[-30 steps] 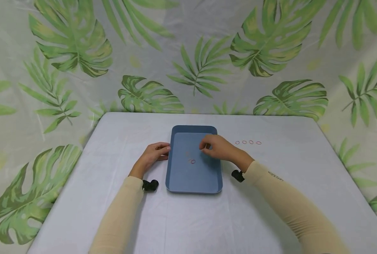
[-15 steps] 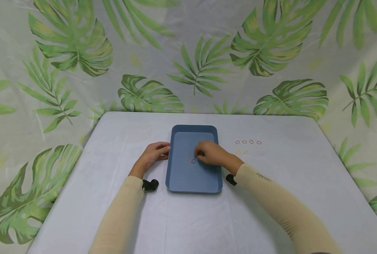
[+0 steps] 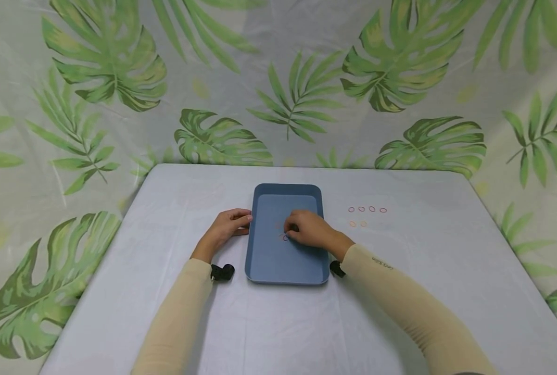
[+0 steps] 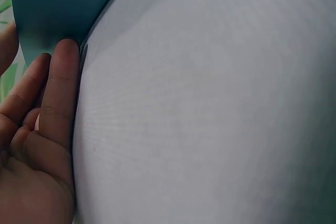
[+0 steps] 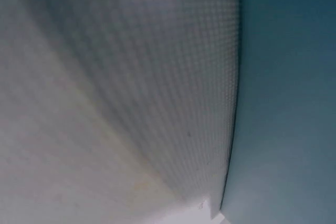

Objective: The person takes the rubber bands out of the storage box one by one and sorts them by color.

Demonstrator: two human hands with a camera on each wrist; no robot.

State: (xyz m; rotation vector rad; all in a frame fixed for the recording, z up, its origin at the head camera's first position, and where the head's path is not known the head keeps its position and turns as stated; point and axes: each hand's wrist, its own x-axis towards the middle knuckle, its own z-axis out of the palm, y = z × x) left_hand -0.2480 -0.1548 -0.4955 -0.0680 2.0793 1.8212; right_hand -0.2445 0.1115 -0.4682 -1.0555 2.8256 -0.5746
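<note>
A blue tray [image 3: 278, 265] lies on the white table, with a few small, thin reddish and orange rings in its middle. My right hand [image 3: 310, 229] reaches in over the right wall, fingers bent, thumb and index tips right beside a red ring [image 3: 285, 238]. Whether they pinch a ring, I cannot tell. The right wrist view shows only the tray's side [image 5: 289, 103] and cloth, no fingers. My left hand [image 3: 229, 225] rests against the left outer wall; in the left wrist view its fairly straight fingers [image 4: 59, 93] lie along the tray.
Right of the tray, a row of several red rings [image 3: 362, 209] lies on the cloth. Below them are two orange rings [image 3: 352, 224]. A leaf-patterned curtain [image 3: 288, 94] hangs behind the table [image 3: 203, 187].
My right hand has moved left and slightly down inside the tray, to the rings there. The two orange rings on the table, covered by that arm before, now show. My left hand stays put.
</note>
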